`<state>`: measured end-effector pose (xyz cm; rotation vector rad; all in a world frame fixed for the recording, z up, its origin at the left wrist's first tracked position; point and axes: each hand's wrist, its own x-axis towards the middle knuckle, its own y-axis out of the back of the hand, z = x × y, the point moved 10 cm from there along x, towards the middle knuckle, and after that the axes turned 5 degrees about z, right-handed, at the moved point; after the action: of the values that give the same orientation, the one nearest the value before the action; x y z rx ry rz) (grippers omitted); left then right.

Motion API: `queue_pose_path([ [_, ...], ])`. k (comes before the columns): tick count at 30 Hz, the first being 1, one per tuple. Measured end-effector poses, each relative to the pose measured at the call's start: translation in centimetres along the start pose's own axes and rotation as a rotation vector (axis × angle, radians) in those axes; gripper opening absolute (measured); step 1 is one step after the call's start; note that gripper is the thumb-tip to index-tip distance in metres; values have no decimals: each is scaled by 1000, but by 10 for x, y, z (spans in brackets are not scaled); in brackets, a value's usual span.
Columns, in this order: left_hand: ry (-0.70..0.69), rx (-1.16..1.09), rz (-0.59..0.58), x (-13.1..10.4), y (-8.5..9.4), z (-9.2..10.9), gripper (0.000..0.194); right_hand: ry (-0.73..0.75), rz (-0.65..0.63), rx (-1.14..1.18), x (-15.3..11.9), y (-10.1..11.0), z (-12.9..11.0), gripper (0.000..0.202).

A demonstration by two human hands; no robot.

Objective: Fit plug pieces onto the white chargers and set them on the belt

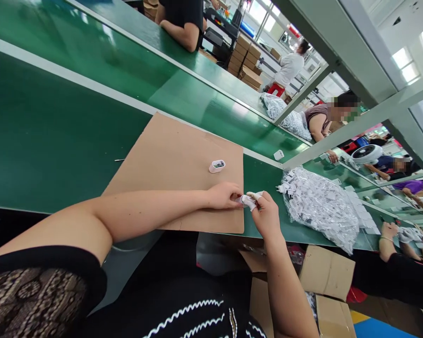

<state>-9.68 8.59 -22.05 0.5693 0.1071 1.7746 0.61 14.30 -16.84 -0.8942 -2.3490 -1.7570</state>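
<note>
Green, smooth-topped workbench (56,122), long and flat, crossed by a pale straight rail (200,131) with a glossier green strip beyond; good for steady support of both forearms. On the near side, tan, matt cardboard sheet (172,159), thin and straight-edged; best used as a soft bed beneath the fingers, sparing glossy plastic from scratches. To the right, near the right hand but apart from it, clear, crinkled plastic bag (343,239), heaped with angular white plug adapters (313,197); best kept off the sheet to avoid mixing.

Left hand (223,195) above the sheet near its right edge, fingers curled inward, tips closed on one end of a small white plastic piece (240,200). Right hand (268,218) just beside, past that edge, thumb and forefinger nearly together, pinching at the other end; apparent white covers (256,195) on those fingers. For good handling: pinch lightly and evenly, hold both ends in line, apply force gradually, and keep fingertips clear of any seam.

On the sheet, beyond the hands, white, oval-mouthed plastic housing (216,166), glossy and round-cornered, with green board visible inside; standing or lying, impossible to tell. Smallest, between the fingertips, the same white piece, smooth and rounded where visible; mostly hidden, full form uncertain.
</note>
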Motion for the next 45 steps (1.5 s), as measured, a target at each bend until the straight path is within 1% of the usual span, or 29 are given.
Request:
queue_pose_path([
  [3, -6, 2, 0, 1, 0, -1, 40, 70, -29, -119, 2, 0, -3, 24],
  [7, -24, 17, -4, 3, 0, -2, 39, 177, -1, -190, 3, 8, -12, 25],
  [10, -33, 11, -14, 4, -1, -2, 38, 184, 21, -184, 4, 10, -11, 22],
  [15, -10, -24, -7, 4, 0, -3, 39, 166, -35, -171, 6, 1, -6, 21],
  [19, -24, -26, -4, 3, 2, -1, 37, 201, -52, -208, 9, -1, -10, 20],
  [23, -23, -6, -16, 4, 1, -1, 40, 225, -89, -270, 13, -2, -11, 21],
  [29, 10, 8, -32, 5, 0, -3, 42, 278, -132, -259, 17, -5, -13, 25],
  [31, 11, 10, -29, 5, 0, -3, 41, 252, -99, -252, 16, -5, -10, 24],
  [34, 9, 46, -16, 3, -1, -4, 43, 147, -27, -243, 10, -5, -2, 23],
  [38, 20, 67, -17, -1, -7, -7, 39, 53, -13, -231, -1, -9, 0, 23],
  [42, 46, 95, -9, -1, -10, -11, 43, -59, -9, -152, 5, -7, 10, 23],
  [45, 68, 77, -19, 0, -12, -12, 45, -86, 16, -77, 9, -8, 16, 17],
])
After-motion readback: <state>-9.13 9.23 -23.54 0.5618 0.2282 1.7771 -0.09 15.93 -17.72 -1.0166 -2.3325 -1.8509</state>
